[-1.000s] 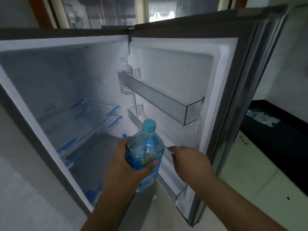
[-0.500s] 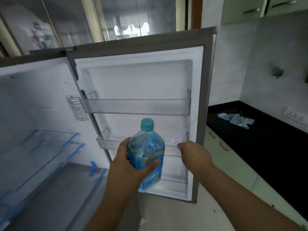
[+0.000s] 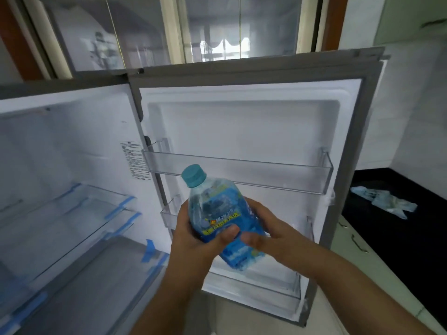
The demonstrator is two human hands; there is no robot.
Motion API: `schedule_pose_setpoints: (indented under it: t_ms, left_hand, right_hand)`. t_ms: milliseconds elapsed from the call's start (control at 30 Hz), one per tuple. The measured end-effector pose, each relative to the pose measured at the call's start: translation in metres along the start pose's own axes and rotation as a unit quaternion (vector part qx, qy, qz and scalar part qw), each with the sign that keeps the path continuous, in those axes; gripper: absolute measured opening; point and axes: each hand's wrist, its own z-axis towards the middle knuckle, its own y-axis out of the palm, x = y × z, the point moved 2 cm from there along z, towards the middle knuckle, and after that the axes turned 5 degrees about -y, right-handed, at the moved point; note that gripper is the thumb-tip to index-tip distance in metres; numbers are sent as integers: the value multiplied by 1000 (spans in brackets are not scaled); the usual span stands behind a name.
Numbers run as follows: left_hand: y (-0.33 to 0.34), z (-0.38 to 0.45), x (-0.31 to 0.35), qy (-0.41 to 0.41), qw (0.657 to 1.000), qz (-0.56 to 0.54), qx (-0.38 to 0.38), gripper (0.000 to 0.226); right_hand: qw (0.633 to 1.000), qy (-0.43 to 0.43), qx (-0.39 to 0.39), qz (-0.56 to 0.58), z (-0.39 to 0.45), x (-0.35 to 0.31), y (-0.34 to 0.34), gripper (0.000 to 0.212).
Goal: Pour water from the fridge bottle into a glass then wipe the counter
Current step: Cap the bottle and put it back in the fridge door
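Observation:
A clear water bottle (image 3: 217, 209) with a blue label and a teal cap is held tilted in front of the open fridge door (image 3: 254, 131). My left hand (image 3: 193, 233) grips it from the left, thumb across the label. My right hand (image 3: 268, 228) grips the bottle from the right, thumb on its front. A crumpled pale cloth (image 3: 384, 200) lies on the black counter (image 3: 399, 238) at the right. No glass is in view.
The fridge interior (image 3: 67, 165) stands open at the left with bare glass shelves edged in blue tape. Clear door bins (image 3: 242, 170) hold nothing. Pale green cabinet drawers (image 3: 358, 245) sit under the counter. A window is behind the fridge.
My right hand left the door bin edge and closed round the bottle. The bottle rose and tilted left. The view swung right, showing more of the door.

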Motion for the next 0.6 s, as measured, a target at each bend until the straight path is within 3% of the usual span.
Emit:
schedule_pose_setpoints:
  t_ms: [100,200,300,400,500,600]
  left_hand:
    - [-16,17,-3,-18,999,-28,-27,83]
    - [-42,38,-5,-15,997,23,-75,82]
    - [-72,57,-2,-36,994,91,-41,91]
    - [-92,79,-8,-45,996,69,-15,75]
    - [-97,94,-15,-69,995,63,14,60]
    - [-106,112,-23,-76,988,128,47,44]
  right_hand:
    - [998,-48,30,-35,21,-4,12,79]
    - [988,-90,100,-79,41,-1,16,79]
    - [948,-116,173,-239,60,9,12,91]
    - [894,-111,205,-382,71,19,14,98]
    - [859,-115,239,-438,74,20,22,92]
    - [831,-86,263,-483,80,27,20,87]
